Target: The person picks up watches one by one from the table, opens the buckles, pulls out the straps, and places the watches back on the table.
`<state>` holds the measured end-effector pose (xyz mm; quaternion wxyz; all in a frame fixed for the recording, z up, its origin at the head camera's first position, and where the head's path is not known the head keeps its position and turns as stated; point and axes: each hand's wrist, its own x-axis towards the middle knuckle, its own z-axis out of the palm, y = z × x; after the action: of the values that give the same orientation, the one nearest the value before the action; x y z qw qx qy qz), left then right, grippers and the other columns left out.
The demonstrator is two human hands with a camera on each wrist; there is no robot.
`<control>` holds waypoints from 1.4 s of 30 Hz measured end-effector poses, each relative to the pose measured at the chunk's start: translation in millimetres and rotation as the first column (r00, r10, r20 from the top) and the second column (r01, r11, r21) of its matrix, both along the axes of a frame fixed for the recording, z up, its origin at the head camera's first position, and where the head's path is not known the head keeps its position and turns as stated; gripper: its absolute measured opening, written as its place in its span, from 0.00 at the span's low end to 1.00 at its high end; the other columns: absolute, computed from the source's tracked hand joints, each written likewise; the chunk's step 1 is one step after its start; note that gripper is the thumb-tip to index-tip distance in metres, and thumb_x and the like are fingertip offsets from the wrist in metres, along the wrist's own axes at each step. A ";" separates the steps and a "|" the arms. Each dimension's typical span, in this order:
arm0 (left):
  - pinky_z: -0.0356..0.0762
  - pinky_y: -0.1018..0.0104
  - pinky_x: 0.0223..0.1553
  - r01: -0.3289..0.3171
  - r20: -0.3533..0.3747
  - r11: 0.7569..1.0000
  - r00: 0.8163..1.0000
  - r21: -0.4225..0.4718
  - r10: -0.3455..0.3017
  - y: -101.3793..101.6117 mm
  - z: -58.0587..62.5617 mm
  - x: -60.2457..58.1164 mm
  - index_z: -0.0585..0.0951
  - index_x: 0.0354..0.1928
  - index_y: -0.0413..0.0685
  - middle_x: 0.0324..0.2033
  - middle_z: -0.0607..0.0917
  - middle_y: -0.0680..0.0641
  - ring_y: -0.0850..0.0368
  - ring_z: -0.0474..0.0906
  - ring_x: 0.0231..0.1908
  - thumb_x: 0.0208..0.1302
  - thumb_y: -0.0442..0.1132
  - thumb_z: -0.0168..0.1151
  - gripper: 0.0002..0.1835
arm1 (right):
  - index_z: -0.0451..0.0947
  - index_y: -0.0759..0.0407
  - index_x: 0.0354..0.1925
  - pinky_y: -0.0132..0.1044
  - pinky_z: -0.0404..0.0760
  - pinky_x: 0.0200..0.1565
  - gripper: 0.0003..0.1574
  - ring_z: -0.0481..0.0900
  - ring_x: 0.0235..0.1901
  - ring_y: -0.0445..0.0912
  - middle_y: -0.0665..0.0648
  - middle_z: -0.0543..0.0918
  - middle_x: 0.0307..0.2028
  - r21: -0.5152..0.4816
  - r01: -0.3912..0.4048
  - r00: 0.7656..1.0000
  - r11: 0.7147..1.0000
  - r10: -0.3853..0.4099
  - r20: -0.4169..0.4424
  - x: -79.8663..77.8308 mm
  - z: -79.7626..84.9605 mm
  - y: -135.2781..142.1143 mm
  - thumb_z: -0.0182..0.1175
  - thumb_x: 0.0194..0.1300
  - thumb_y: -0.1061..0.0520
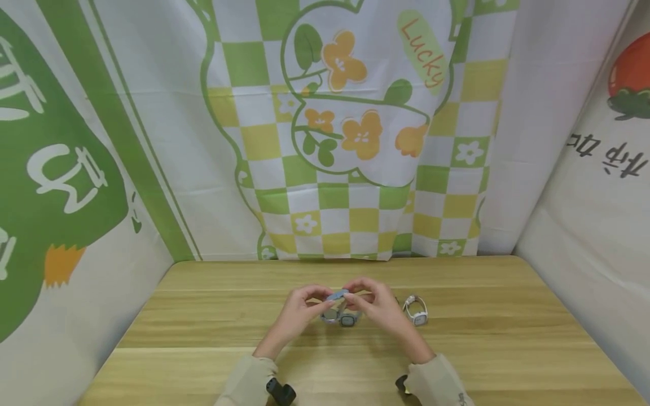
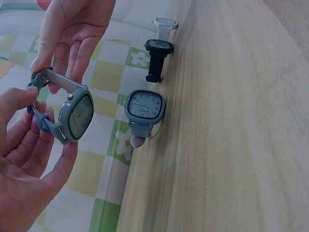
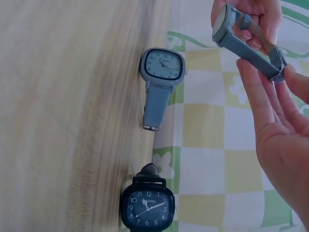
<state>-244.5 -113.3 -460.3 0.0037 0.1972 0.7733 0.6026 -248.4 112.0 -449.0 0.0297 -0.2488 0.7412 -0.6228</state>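
A blue-grey wristwatch (image 2: 77, 116) with a rounded-square case is held up between both hands, its strap bent into a loop. My left hand (image 1: 298, 311) grips it by the case and strap, thumb on the strap and fingertips under the case. The right hand (image 1: 380, 309) pinches the buckle end of the strap (image 3: 260, 64) between thumb and fingers. Just below the hands, a second blue-grey watch (image 3: 163, 65) rests on the table, dial showing and strap fastened round behind it.
A black watch (image 3: 147, 205) stands to the right of the grey one, mostly hidden by the right hand in the head view. Further right is a white watch (image 1: 417, 313). The wooden table (image 1: 213, 321) meets a patterned curtain (image 1: 350, 197) at its back edge.
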 end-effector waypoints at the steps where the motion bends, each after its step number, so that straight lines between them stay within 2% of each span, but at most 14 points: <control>1: 0.84 0.71 0.47 0.000 0.001 1.000 1.000 0.000 0.000 0.0 0.2 0.2 0.87 0.50 0.34 0.44 0.88 0.39 0.56 0.82 0.46 0.73 0.35 0.69 0.10 | 0.78 0.77 0.52 0.40 0.90 0.47 0.12 0.88 0.45 0.71 0.73 0.83 0.48 0.004 -0.001 1.000 1.000 0.001 -0.008 -0.1 -0.1 0.0 0.61 0.77 0.67; 11: 0.84 0.71 0.46 -0.008 -0.017 1.000 1.000 -0.012 0.008 -1.7 -1.0 -0.6 0.87 0.50 0.35 0.44 0.88 0.40 0.57 0.82 0.45 0.72 0.35 0.69 0.10 | 0.80 0.77 0.49 0.39 0.90 0.45 0.09 0.90 0.41 0.65 0.72 0.84 0.45 0.000 0.032 0.999 0.999 -0.032 -0.032 -0.4 -0.5 -5.7 0.61 0.75 0.70; 15: 0.84 0.71 0.46 -0.005 -0.020 1.000 1.000 -0.011 0.005 -2.1 -0.9 -1.4 0.87 0.49 0.35 0.44 0.88 0.40 0.57 0.83 0.45 0.72 0.35 0.70 0.10 | 0.79 0.78 0.49 0.44 0.90 0.46 0.08 0.91 0.41 0.64 0.72 0.84 0.45 -0.003 0.045 0.998 0.999 -0.045 -0.033 -1.7 -1.1 -3.8 0.59 0.75 0.71; 18: 0.84 0.70 0.46 -0.008 -0.016 1.000 1.000 -0.012 0.008 -2.4 -1.2 -1.6 0.87 0.49 0.36 0.44 0.88 0.40 0.57 0.83 0.45 0.72 0.35 0.70 0.10 | 0.77 0.80 0.49 0.48 0.89 0.47 0.08 0.90 0.42 0.66 0.73 0.82 0.45 -0.021 0.034 0.999 0.999 -0.035 -0.032 -2.3 -1.3 -2.0 0.57 0.76 0.72; 26: 0.84 0.69 0.46 -0.010 -0.004 1.000 1.000 -0.008 0.010 -0.9 -1.3 -1.6 0.87 0.50 0.36 0.44 0.88 0.41 0.59 0.83 0.45 0.72 0.35 0.70 0.10 | 0.74 0.82 0.50 0.50 0.88 0.50 0.10 0.89 0.44 0.68 0.74 0.81 0.46 -0.051 -0.009 1.000 0.999 0.008 -0.021 -2.2 -0.3 1.3 0.56 0.77 0.72; 32: 0.84 0.70 0.46 -0.010 0.005 1.000 1.000 -0.005 0.010 1.6 0.0 -0.8 0.87 0.50 0.35 0.45 0.88 0.40 0.58 0.83 0.46 0.72 0.36 0.69 0.11 | 0.77 0.77 0.53 0.43 0.90 0.48 0.13 0.89 0.45 0.69 0.72 0.83 0.47 -0.016 0.000 0.999 1.000 -0.001 -0.039 -0.7 -0.6 1.3 0.61 0.77 0.66; 38: 0.85 0.70 0.47 -0.009 0.004 1.000 1.000 -0.008 0.009 1.7 -0.4 -0.2 0.87 0.50 0.37 0.46 0.89 0.40 0.59 0.83 0.46 0.73 0.37 0.69 0.11 | 0.79 0.74 0.52 0.47 0.90 0.48 0.12 0.90 0.42 0.62 0.72 0.83 0.46 0.003 0.009 0.997 1.000 -0.009 -0.073 -0.3 -3.2 0.5 0.60 0.78 0.64; 42: 0.85 0.70 0.47 -0.004 0.011 1.000 1.000 -0.004 0.004 0.3 -1.3 -0.8 0.87 0.50 0.36 0.46 0.89 0.39 0.58 0.84 0.46 0.72 0.36 0.70 0.11 | 0.79 0.74 0.51 0.45 0.90 0.48 0.10 0.91 0.43 0.61 0.71 0.83 0.46 0.002 0.018 0.998 1.000 -0.018 -0.066 -0.9 -4.6 -1.0 0.60 0.78 0.66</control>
<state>-245.2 -113.0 -461.6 0.0070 0.1924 0.7747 0.6023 -249.3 111.0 -453.6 -0.0002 -0.2624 0.7447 -0.6136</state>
